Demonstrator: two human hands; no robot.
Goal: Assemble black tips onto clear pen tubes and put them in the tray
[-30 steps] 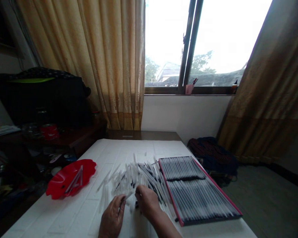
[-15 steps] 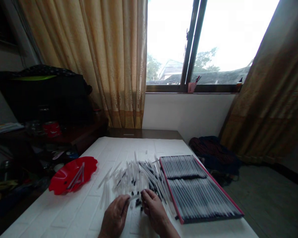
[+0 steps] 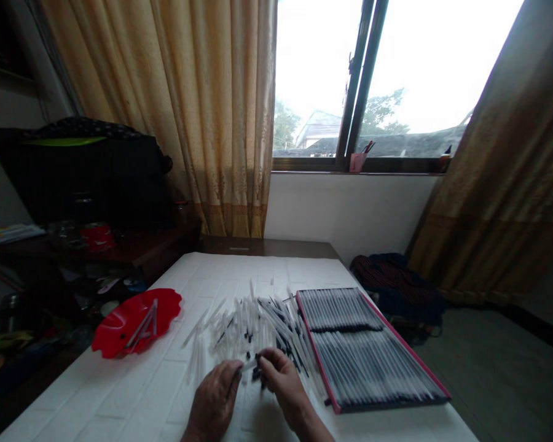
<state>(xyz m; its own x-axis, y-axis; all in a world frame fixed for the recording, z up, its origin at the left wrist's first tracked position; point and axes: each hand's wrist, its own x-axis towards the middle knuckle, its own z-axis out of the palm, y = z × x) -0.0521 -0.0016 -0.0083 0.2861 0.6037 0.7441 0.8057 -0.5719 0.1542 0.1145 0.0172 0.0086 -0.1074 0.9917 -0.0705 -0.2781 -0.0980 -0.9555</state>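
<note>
My left hand [image 3: 213, 396] is closed on a clear plastic tube [image 3: 249, 366], whose end sticks out past the thumb and forefinger. The fingers of my right hand [image 3: 283, 382] pinch a small black cap [image 3: 258, 357] at that end of the tube. I cannot tell whether the cap is on the tube or just touching it. Several loose black caps [image 3: 257, 373] lie on the table between and beyond my hands. Behind them spreads a loose pile of clear tubes [image 3: 239, 328] and thin dark rods [image 3: 281, 325].
To the right lies a pink-edged shallow box [image 3: 325, 382] filled with two rows of tubes. A red wavy-rimmed dish [image 3: 108, 341] with a few tubes stands on the white table [image 3: 133, 396] at the left. A window and curtains are beyond.
My right hand has moved left, bringing the black cap to the end of the tube. My left hand has stayed almost in place.
</note>
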